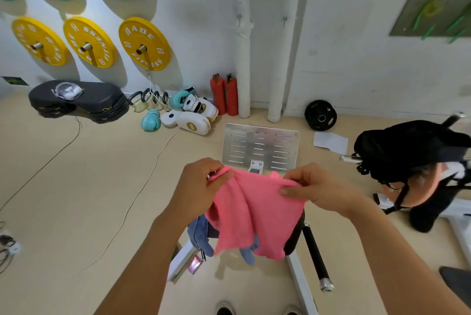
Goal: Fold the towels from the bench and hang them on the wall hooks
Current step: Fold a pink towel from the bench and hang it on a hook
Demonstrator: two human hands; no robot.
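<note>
I hold a pink towel [251,210] up in front of me by its top edge. My left hand [201,184] pinches its left corner and my right hand [309,187] pinches the right one. The towel hangs loose with a sag in the middle. Behind and below it a blue towel [200,234] lies draped over the bench [295,235], which the pink towel mostly hides. Two small wall hooks [239,17] [284,19] sit high on the white wall ahead, with nothing on them.
A perforated metal plate [260,146] stands beyond the towel. Two red fire extinguishers [224,94], white pipes [243,59], boxing gloves [190,113] and a black weight plate [320,115] line the wall. A black backpack [407,149] sits right. A bar [316,256] lies near my feet.
</note>
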